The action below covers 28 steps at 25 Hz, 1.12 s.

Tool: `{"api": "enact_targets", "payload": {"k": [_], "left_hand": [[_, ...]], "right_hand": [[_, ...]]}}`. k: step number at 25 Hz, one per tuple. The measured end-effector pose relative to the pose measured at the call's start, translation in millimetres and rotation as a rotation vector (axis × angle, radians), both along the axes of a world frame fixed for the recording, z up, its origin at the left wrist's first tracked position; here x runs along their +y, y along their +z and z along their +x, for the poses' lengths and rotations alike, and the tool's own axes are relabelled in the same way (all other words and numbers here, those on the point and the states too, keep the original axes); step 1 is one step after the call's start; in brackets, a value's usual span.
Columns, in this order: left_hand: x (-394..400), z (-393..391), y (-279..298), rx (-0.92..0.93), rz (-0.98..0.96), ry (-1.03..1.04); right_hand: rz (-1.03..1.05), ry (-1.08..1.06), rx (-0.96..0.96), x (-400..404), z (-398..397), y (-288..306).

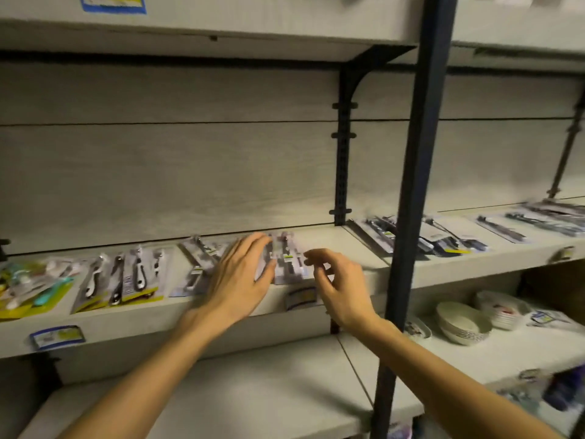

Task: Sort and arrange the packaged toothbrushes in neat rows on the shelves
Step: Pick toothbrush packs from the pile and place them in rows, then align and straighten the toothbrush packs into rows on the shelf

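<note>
Both forearms reach up to the shelf [316, 239]. The left hand [240, 274] lies flat, fingers straight, on the packaged toothbrushes [285, 261] at the shelf's front. The right hand [340, 285] hovers beside them, fingers loosely curled, holding nothing.

Left hand [242, 274]: I reach forward, fingers straight and together, palm down.
Right hand [338, 280]: I hold it forward, fingers loosely curled, gripping nothing.

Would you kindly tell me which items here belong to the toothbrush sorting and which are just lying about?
Job:
- grey toothbrush packs under the left hand
- yellow-carded packs
- packs past the post

Lying about:
- stacked bowls
- price tag
</note>
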<state>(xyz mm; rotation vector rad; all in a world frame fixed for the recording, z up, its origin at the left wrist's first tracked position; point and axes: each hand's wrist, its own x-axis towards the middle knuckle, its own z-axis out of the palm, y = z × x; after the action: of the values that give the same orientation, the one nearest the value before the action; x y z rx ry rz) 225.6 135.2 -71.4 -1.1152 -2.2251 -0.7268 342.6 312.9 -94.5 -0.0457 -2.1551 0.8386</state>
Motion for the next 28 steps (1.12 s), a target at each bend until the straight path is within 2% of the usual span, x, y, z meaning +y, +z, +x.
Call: {"api": "enact_targets", "payload": {"k": [3, 6, 9, 13, 19, 28], "left_hand": [[54, 43, -9, 0.009, -0.015, -0.067], [100, 86, -15, 0.110, -0.029, -0.157], [143, 121, -21, 0.188, -0.098, -0.239], [204, 160, -28, 0.190, -0.168, -0.319], [279, 195, -7, 0.043, -0.379, -0.144], [340, 156, 25, -0.056, -0.476, 0.076]], "right_hand": [[0.093, -0.007, -0.040, 45, 59, -3], [0.182, -0.094, -0.048, 95, 106, -9], [0.263, -0.191, -0.068, 145, 137, -12], [0.406, -0.277, -0.122, 217, 172, -4], [0.429, -0.409, -0.608, 297, 215, 18], [0.429, -0.463, -0.739, 331, 204, 34]]}}
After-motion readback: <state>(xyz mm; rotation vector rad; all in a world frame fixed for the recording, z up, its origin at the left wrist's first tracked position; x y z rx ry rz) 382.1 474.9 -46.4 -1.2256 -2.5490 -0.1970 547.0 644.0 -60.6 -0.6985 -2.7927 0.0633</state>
